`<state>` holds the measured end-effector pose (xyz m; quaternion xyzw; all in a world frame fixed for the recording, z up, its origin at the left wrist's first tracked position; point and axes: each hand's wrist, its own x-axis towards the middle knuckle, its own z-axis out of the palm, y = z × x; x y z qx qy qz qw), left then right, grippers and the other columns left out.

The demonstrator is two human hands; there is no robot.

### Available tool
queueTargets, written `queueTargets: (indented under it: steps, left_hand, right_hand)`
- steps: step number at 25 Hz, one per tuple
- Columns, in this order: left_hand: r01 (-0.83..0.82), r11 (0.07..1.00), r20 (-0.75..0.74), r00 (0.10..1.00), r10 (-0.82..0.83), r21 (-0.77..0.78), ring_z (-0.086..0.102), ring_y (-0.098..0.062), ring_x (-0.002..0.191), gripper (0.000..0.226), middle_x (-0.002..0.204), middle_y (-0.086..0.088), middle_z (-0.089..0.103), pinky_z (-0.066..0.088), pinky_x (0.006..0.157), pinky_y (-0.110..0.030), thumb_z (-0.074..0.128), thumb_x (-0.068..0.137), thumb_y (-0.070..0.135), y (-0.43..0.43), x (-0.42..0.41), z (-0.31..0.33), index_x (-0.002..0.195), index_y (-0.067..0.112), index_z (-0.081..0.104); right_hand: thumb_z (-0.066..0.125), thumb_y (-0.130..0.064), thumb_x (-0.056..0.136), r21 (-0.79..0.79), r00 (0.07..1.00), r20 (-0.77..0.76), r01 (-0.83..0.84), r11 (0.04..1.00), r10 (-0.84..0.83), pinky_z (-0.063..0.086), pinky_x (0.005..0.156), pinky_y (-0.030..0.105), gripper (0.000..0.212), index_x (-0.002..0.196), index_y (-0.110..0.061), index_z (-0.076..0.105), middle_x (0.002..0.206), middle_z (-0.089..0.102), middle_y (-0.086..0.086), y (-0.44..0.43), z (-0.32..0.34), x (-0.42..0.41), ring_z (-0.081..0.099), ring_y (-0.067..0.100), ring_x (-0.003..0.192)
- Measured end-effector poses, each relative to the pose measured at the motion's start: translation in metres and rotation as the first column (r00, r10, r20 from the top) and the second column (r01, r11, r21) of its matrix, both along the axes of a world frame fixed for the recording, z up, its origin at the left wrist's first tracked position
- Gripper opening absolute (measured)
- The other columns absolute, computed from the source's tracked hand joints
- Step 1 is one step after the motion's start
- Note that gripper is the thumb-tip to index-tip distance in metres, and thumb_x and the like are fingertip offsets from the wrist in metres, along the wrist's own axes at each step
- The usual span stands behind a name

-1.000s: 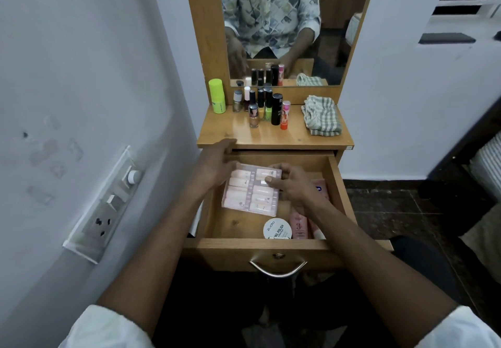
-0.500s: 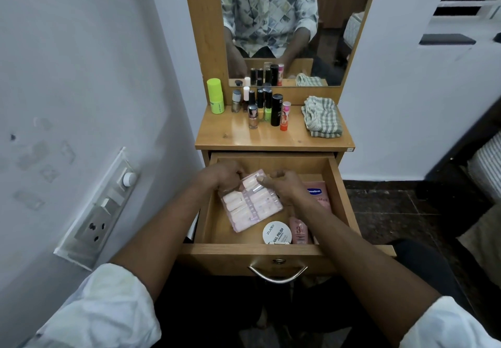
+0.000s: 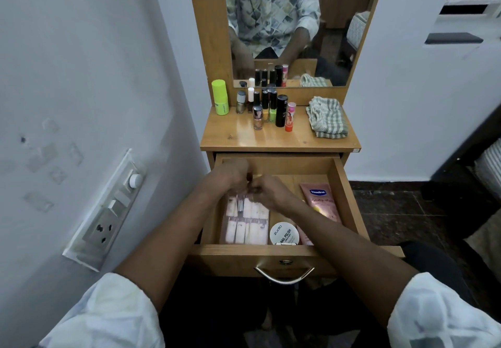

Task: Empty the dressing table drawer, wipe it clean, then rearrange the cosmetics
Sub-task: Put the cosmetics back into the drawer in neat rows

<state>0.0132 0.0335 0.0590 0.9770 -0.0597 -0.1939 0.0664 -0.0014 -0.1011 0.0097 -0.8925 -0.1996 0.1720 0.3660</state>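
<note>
Both hands, left hand [image 3: 230, 175] and right hand [image 3: 267, 189], meet blurred above the nail-sticker pack [image 3: 245, 221]; grip unclear; setting it flat beneath them suits best.

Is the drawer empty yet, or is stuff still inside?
Not empty. The open drawer holds a clear pack, a round tin and a pink tube.

On the wall at your left you get a white switch panel [image 3: 105, 212]: round knob at its top end, a three-pin socket at its lower end. Patches of clear tape residue [image 3: 44, 155] sit on that wall above the panel, with a small dark hole beside them. Dark tiled floor [image 3: 401, 212] at your right. A striped cushion [image 3: 488, 168] shows at the right edge.
</note>
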Motion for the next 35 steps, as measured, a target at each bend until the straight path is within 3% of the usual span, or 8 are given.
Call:
queueTargets:
  steps: [2,5,8,12,16,23,28,35]
  left_hand:
    - [-0.006,1.0,-0.029,1.0,0.006,0.004,0.062,-0.018,0.079,0.015,0.092,-0.006,0.068,0.046,0.062,-0.026,0.068,0.085,0.008,0.002,-0.005,-0.007,0.1,0.01,0.068]
    - [0.032,0.999,-0.052,0.998,-0.032,-0.005,0.062,-0.017,0.082,0.019,0.091,-0.003,0.067,0.049,0.07,-0.028,0.073,0.079,0.009,0.003,-0.014,-0.02,0.095,0.015,0.064]
    - [0.041,0.999,-0.057,0.998,-0.042,-0.019,0.058,-0.017,0.088,0.034,0.103,-0.003,0.066,0.051,0.081,-0.032,0.077,0.077,0.01,0.004,-0.015,-0.027,0.106,0.018,0.061]
    - [0.017,0.993,-0.045,0.999,-0.022,-0.118,0.058,-0.022,0.106,0.049,0.121,-0.005,0.062,0.049,0.092,-0.036,0.076,0.081,0.022,0.008,-0.015,-0.033,0.126,0.017,0.057]
    - [0.082,0.982,0.011,0.997,-0.082,-0.171,0.057,-0.02,0.104,0.065,0.122,-0.003,0.058,0.051,0.087,-0.038,0.075,0.074,0.056,-0.006,-0.031,-0.046,0.124,0.017,0.059]
    - [0.099,0.987,0.039,0.995,-0.094,-0.124,0.055,-0.02,0.102,0.071,0.119,-0.002,0.058,0.05,0.081,-0.034,0.084,0.065,0.05,-0.011,-0.039,-0.053,0.123,0.019,0.058]
    - [0.109,0.984,0.038,0.994,-0.105,-0.139,0.054,-0.02,0.104,0.07,0.119,-0.001,0.057,0.05,0.085,-0.035,0.084,0.065,0.048,-0.005,-0.036,-0.056,0.123,0.019,0.058]
    - [0.114,0.977,-0.006,0.993,-0.117,-0.181,0.053,-0.019,0.112,0.071,0.123,0.001,0.056,0.047,0.089,-0.033,0.087,0.065,0.037,0.009,-0.029,-0.05,0.127,0.021,0.058]
  right_hand:
    - [0.069,-0.002,0.085,-0.064,0.999,0.033,-0.026,0.998,0.028,0.051,0.066,0.021,0.012,0.093,-0.008,0.074,0.082,0.071,0.001,0.005,-0.006,0.001,0.068,0.017,0.081]
    - [0.072,-0.006,0.082,-0.141,0.993,0.086,-0.064,0.988,0.076,0.051,0.069,0.025,0.01,0.092,-0.007,0.074,0.089,0.074,0.007,0.006,-0.009,0.002,0.069,0.021,0.087]
    - [0.072,-0.009,0.082,-0.229,0.979,0.174,-0.062,0.971,0.104,0.041,0.071,0.015,0.024,0.106,-0.012,0.074,0.106,0.074,0.005,-0.003,-0.003,-0.002,0.066,0.02,0.099]
    - [0.061,-0.003,0.089,-0.377,0.965,0.262,0.125,0.918,-0.024,0.049,0.089,0.028,0.031,0.116,-0.016,0.068,0.12,0.067,0.003,-0.062,0.03,0.014,0.062,0.019,0.105]
    - [0.074,-0.009,0.079,-0.696,0.992,-0.109,-0.126,0.707,0.069,0.044,0.073,0.025,0.048,0.123,-0.02,0.059,0.12,0.061,0.003,-0.109,0.051,0.005,0.055,0.018,0.096]
    - [0.062,-0.008,0.091,-0.766,1.0,-0.02,-0.001,0.643,-0.021,0.049,0.083,0.024,0.029,0.119,-0.007,0.062,0.112,0.065,0.006,-0.102,0.036,-0.024,0.063,0.015,0.099]
    - [0.061,-0.012,0.089,-0.755,0.999,-0.03,-0.014,0.655,-0.013,0.049,0.101,0.041,0.068,0.149,-0.025,0.031,0.153,0.032,0.015,-0.101,0.02,-0.034,0.05,0.028,0.129]
    - [0.064,-0.023,0.091,-0.719,0.992,0.083,0.124,0.684,-0.092,0.051,0.09,0.034,0.057,0.143,-0.022,0.041,0.143,0.043,0.012,-0.103,0.019,-0.044,0.059,0.025,0.113]
